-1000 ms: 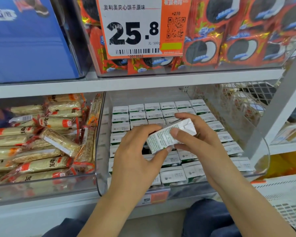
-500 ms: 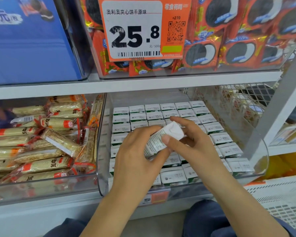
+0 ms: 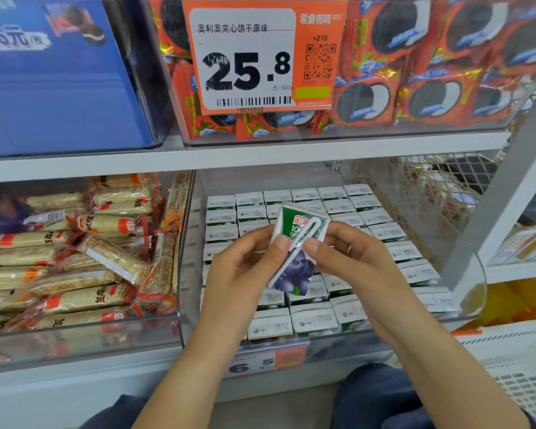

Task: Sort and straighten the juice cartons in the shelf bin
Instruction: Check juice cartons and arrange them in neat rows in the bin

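Pinching one juice carton (image 3: 294, 261) btwn both thumbs & fingers, left hand (image 3: 245, 274) & right hand (image 3: 353, 267) hold it tilted, blueberry face up, w/ straw on front, just above the clear shelf bin (image 3: 477, 292), rows of upright cartons (image 3: 338, 205) packed behind.

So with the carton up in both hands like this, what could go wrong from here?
1. The juice carton is pinched only at its edges by the left hand and right hand; a slip could drop it onto the neat rows of cartons and knock them askew.
2. The straw on its face lies right by both thumbs and might get peeled loose.
3. It may go back turned differently from its neighbours.
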A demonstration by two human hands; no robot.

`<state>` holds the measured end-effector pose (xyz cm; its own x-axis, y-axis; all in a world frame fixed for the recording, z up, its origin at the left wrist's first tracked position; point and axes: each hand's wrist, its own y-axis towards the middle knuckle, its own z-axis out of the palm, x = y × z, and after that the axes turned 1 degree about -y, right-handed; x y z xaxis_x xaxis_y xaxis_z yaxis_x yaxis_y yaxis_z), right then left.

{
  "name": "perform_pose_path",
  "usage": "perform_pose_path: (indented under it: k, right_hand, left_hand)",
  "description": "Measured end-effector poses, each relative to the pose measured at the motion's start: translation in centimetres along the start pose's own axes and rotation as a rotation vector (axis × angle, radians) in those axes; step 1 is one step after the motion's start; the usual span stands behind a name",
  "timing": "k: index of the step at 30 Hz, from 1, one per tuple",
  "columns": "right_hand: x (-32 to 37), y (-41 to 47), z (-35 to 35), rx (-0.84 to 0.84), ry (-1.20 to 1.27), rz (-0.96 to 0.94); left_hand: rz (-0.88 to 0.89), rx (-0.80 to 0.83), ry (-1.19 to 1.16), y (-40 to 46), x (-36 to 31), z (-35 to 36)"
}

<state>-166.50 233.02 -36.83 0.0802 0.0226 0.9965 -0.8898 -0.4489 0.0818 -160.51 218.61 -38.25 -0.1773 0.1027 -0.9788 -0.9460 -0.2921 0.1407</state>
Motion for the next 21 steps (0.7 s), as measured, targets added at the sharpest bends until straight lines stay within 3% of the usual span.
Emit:
perform_pose_path:
  k: [4,12,21]
  right_hand:
    - [-0.2,0.0,0.2,-0.05,-0.052,-0.024]
    - [-0.3,-0.1,0.6,-0.182,-0.16,-0.069]
    - [0.0,-0.4,0.9,-0.114,-0.185,-0.181]
  left_hand:
    - [0.017,-0.011,0.037,0.1,-0.2,0.0]
    - [0.107,-0.035,0.393,-0.5,0.4,0.6]
    - [0.128,-0.102,0.295,-0.7,-0.3,0.7]
